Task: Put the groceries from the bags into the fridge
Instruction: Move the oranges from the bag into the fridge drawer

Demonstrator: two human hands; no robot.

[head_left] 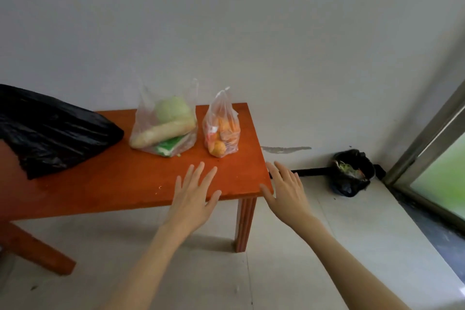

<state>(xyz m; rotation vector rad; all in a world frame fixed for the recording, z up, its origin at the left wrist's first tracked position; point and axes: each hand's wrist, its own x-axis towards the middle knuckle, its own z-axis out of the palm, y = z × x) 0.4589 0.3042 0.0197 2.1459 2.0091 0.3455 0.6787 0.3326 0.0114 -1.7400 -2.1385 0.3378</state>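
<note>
left hand (195, 195): fingers straight and spread wide, palm down over the near edge of the orange bench (100, 184), holding nothing; contact w/ the surface can't be told. right hand (284, 190): also spread wide, holding nothing, just off the bench's rt corner, over the floor (289, 272).

clear bag w/ veg (164, 128): on bench, ahead of left hand and a bit to its left, apart from it. inside: pale green cabbage (172, 109) on top, long pale root (161, 133) under it, green packet (171, 146) at the bottom. clear bag w/ fruit (221, 131): on bench, ahead, between the two hands' lines, near bench's rt edge; orange and brownish items inside, exact kind unclear. bags stand beside each other, not touching.

black bag (50, 131): far left of left hand, on bench. small black bin bag (352, 171): on floor by wall, rt of right hand, scraps visible in it. window frame (427, 138) further rt.
</note>
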